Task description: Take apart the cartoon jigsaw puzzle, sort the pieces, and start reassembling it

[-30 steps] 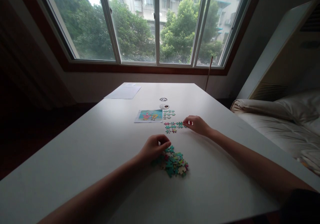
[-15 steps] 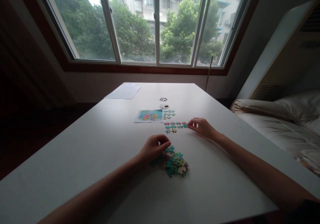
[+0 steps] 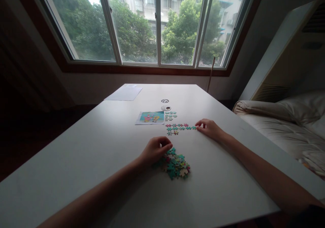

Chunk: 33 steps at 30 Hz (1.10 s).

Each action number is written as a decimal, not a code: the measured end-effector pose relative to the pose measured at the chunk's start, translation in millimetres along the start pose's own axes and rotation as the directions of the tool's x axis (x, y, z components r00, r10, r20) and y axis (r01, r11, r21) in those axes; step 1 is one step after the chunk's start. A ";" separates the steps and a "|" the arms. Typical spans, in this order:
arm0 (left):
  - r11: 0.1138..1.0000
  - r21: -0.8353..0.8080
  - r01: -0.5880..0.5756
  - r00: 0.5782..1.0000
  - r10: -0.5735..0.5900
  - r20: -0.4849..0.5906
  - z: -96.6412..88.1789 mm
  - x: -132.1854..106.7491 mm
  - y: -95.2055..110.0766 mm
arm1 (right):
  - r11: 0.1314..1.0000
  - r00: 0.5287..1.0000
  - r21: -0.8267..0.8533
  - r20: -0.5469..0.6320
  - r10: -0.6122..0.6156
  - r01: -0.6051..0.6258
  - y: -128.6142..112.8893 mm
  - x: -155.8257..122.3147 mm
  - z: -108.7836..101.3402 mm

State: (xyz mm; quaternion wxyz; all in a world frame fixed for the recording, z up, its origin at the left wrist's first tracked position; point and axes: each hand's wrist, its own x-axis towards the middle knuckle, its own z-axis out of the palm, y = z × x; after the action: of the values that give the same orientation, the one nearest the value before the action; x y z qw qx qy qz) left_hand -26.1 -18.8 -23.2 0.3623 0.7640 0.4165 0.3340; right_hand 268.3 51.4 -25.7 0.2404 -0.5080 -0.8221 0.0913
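A heap of loose teal, pink and yellow puzzle pieces (image 3: 176, 165) lies on the white table (image 3: 101, 146). My left hand (image 3: 154, 150) rests at the heap's left edge, fingers curled over the nearest pieces. Farther off, a joined row of pieces (image 3: 179, 127) runs across the table. My right hand (image 3: 210, 129) touches the row's right end, fingertips pinched on the last piece. A small picture card (image 3: 150, 117) lies left of the row, with a smaller cluster of joined pieces (image 3: 170, 115) beside it.
A sheet of paper (image 3: 124, 93) lies at the table's far left. Two small round objects (image 3: 166, 104) sit behind the card. A bed with pale bedding (image 3: 284, 119) stands right of the table. A wide window (image 3: 157, 24) is ahead.
My right hand has slid to the right along the joined row, which now reaches farther right. My left hand has stayed on the heap.
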 end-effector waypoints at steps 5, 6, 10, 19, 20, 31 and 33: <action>1.000 0.004 -0.001 1.000 0.001 0.001 0.6 0.3 0.5 | 1.000 1.000 0.005 -0.003 -0.022 0.022 -6.7 1.1 4.5; 1.000 0.004 -0.001 1.000 0.001 0.002 0.8 0.4 0.5 | 1.000 1.000 0.001 -0.001 -0.023 0.023 -6.6 1.5 5.1; 1.000 -0.008 -0.006 1.000 0.006 0.003 1.7 0.6 -0.3 | 1.000 1.000 0.005 0.010 -0.015 0.015 -3.3 1.7 5.1; 1.000 -0.010 0.010 1.000 -0.010 0.008 2.2 0.7 1.9 | 0.998 0.999 0.039 -0.025 -0.043 0.044 -4.6 -1.6 1.5; 1.000 -0.013 0.013 1.000 -0.013 0.010 1.9 0.6 2.3 | 0.997 0.997 0.050 -0.048 -0.057 0.060 -7.9 -2.3 -0.2; 0.999 -0.049 0.006 1.000 -0.007 -0.008 2.0 2.8 1.0 | 0.901 0.884 0.259 0.228 -0.408 0.348 -91.0 -28.7 3.0; 1.000 -0.022 -0.004 1.000 0.004 -0.002 1.7 2.6 2.4 | 0.903 0.881 0.250 0.241 -0.408 0.349 -95.1 -30.8 6.7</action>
State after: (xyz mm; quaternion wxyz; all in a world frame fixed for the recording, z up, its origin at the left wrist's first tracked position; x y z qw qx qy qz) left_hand -22.6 -18.0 -21.6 0.3696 0.7604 0.4116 0.3402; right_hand 201.1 -19.5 -3.4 0.1812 -0.2913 -0.9184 0.1971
